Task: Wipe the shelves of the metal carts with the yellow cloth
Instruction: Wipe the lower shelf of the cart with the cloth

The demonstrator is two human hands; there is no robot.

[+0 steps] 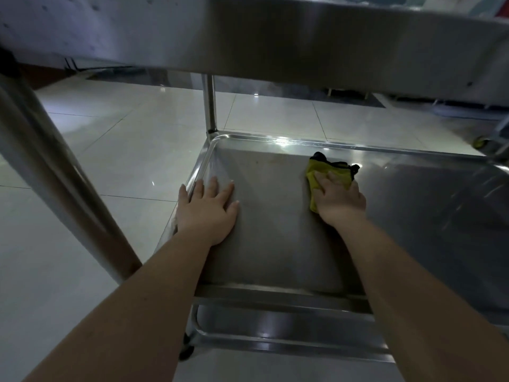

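handling, my read: the cart's middle shelf (275,244) is stiff steel w/ a raised rim, slick, won't flex under a palm. a dark wheel (187,351) shows at 7 o'clock below, so the cart prob rolls if shoved; it needs bracing. left hand (208,210) lies flat, fingers straight and spread, on the shelf at 9 o'clock, pinky side touching the left rim, holding nothing. right hand (340,199) is flat too, fingers straight, pressing the cloth (343,173) down at approx 1 o'clock, near the far rim but not touching it. cloth looks soft, light and bunched, and should slide easy on steel. best worked under a flat palm as now; to lift it, pinch the loose far edge.

looks: shelf is dull grey w/ bright glare along the far rim and faint brownish specks at 12 o'clock, between the hands. top shelf (303,37) hangs overhead, bottom shelf (275,337) shows at 6 o'clock. cloth is yellow-green w/ a dark trim at its far side, mostly hidden under the fingers; can't tell if wet.
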